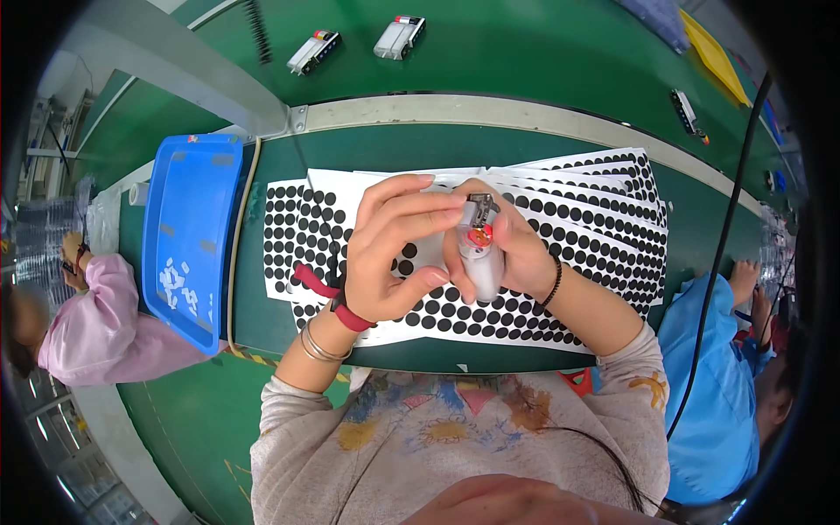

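Note:
My right hand (519,249) is wrapped around a small white rounded device (484,271) with a red part near its middle and a dark grey, clear-looking end at the top. Its exact kind I cannot make out. My left hand (391,249) is beside it, fingers stretched out and thumb apart. The left fingertips reach the device's dark end; whether they touch it is unclear. Under both hands lie overlapping white sheets of black round stickers (604,236), fanned out across the green table (289,157).
A blue tray (194,149) with small white pieces (175,284) stands at the left. Beyond a pale rail (394,109), similar white devices (400,38) lie on a green surface. A black cable (722,232) hangs at right. Co-workers in pink (109,319) and blue (713,385) flank me.

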`<action>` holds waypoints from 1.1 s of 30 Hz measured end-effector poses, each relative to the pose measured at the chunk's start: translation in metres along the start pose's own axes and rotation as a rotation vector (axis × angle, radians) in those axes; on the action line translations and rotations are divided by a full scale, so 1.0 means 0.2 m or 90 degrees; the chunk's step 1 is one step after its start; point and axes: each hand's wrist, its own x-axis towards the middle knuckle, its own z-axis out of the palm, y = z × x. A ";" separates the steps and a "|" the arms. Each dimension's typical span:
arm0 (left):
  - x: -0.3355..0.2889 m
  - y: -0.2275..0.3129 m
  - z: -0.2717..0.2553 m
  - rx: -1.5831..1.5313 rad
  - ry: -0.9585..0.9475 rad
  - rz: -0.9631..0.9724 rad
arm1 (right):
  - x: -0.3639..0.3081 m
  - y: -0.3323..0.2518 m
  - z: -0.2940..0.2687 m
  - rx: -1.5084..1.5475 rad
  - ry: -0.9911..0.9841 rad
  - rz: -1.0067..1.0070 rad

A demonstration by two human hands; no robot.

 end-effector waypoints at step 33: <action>0.00 -0.02 0.09 -0.150 0.026 -0.092 | -0.04 0.02 -0.05 0.175 0.058 0.114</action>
